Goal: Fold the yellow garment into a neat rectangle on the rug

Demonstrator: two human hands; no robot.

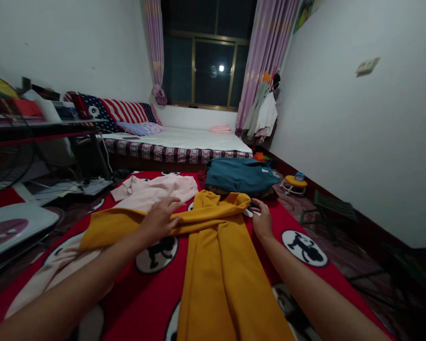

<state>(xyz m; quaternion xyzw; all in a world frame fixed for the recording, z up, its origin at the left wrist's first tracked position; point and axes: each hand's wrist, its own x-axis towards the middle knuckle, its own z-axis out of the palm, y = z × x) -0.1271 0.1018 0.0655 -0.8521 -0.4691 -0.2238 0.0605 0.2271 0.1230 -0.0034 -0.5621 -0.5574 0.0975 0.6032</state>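
Note:
A mustard-yellow garment (216,265) lies spread on a red blanket (149,293) printed with cartoon circles. My left hand (159,219) rests palm down on its folded left sleeve, fingers stretched out. My right hand (261,219) sits at the garment's upper right edge, fingers curled at the cloth; whether it pinches the fabric I cannot make out. A pale pink garment (156,188) lies just beyond the left hand. A folded teal garment (239,175) sits behind the yellow one.
A bed (184,142) with a white sheet and striped pillows stands under the dark window. A cluttered metal shelf (39,125) and a fan (7,156) are at the left. A small yellow stool (295,182) and a green folding stool (332,208) stand by the right wall. Clothes hang near the curtain.

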